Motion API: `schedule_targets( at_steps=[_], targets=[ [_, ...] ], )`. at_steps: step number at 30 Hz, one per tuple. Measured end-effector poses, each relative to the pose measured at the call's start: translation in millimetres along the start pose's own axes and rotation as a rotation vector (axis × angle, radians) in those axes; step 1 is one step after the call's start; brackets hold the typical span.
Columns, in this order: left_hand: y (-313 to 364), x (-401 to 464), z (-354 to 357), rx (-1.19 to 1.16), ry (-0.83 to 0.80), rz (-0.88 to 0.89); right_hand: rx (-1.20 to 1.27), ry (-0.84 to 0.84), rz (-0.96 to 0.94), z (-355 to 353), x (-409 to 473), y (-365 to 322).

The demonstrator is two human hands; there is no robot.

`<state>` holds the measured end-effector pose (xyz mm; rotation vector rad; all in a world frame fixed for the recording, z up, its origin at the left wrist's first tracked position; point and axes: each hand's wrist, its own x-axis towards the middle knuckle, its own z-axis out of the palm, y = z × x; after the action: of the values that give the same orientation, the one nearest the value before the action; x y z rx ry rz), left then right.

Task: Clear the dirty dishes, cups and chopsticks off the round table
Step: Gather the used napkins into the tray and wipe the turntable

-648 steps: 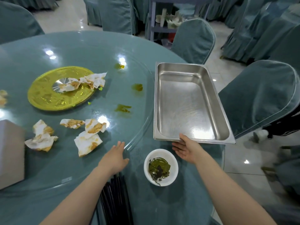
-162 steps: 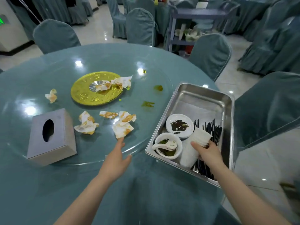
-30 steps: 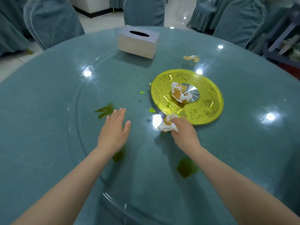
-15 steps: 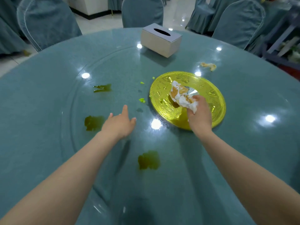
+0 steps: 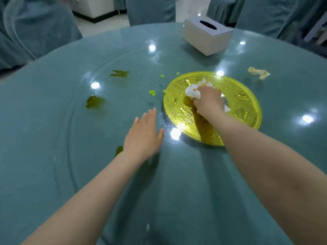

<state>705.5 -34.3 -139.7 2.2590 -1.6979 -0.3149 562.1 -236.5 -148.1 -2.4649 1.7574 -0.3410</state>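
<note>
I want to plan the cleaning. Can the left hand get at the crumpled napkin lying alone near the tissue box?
Probably not easily. The left hand lies open on the glass, and the stray napkin lies beyond the yellow disc, where the right hand grips napkins, so the left would cross that arm.

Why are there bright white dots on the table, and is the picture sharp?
Head view: the dots are ceiling lights mirrored in the glass top, one beside the left hand; the right hand, gripping napkins, looks slightly soft; wide-angle bending curves the edges.
</note>
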Motion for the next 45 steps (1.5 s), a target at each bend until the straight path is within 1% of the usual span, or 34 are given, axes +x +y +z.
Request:
schedule_targets(
  at_steps=[2, 5, 11, 14, 16, 19, 22, 28, 31, 35, 38, 39, 41, 42, 45],
  targets=[
    [4.9, -3.1, -0.2, -0.005, -0.006, 0.019, -0.003, 0.023, -0.030, -5.0, -2.1, 8.9],
    [13.1, -10.5, -0.4, -0.001, -0.011, 0.034, 0.062, -0.011, -0.068, -14.2, -13.4, 25.9],
    [42.3, -23.6, 8.5, -0.002, -0.070, 0.083, 0.329, 0.078, 0.002, -31.2, -60.1, 53.7],
    [60.8, -35.4, 18.2, 0.059, -0.107, 0.136, 0.370, 0.115, -0.003, -45.8, -76.8, 76.0],
    [73.7, -42.3, 25.5, 0.064, -0.124, 0.152, 0.374, 0.135, 0.028, -53.9, -84.3, 92.4],
    [97.7, -52.2, 35.4, 0.030, -0.130, 0.110, 0.360, 0.137, 0.101, -63.4, -95.0, 119.7],
    [109.1, -52.9, 38.4, 0.077, -0.126, 0.074, 0.378, 0.202, 0.125, -71.7, -102.8, 146.2],
    [95.7, -33.3, 22.1, 0.159, -0.198, -0.036, 0.477, 0.329, 0.137, -82.7, -109.7, 173.6],
    [85.6, -22.0, 14.8, 0.205, -0.213, -0.054, 0.428, 0.352, 0.138, -83.3, -111.0, 182.3],
    [76.4, -3.8, 6.2, 0.292, -0.239, -0.076, 0.346, 0.320, 0.195, -83.5, -114.9, 196.5],
    [71.7, 0.3, 4.7, 0.318, -0.265, -0.076, 0.346, 0.298, 0.266, -84.1, -122.9, 208.7],
    [69.9, -1.9, 6.1, 0.307, -0.258, -0.072, 0.352, 0.259, 0.309, -83.9, -125.6, 212.1],
    [69.6, -11.2, 11.0, 0.237, -0.203, -0.054, 0.319, 0.116, 0.376, -81.6, -130.4, 217.7],
    [70.6, -17.3, 14.1, 0.180, -0.158, -0.039, 0.277, 0.048, 0.377, -79.0, -132.2, 218.3],
    [79.0, -31.8, 19.5, 0.004, -0.028, 0.019, 0.137, -0.063, 0.362, -70.5, -137.5, 211.3]
  ],
)
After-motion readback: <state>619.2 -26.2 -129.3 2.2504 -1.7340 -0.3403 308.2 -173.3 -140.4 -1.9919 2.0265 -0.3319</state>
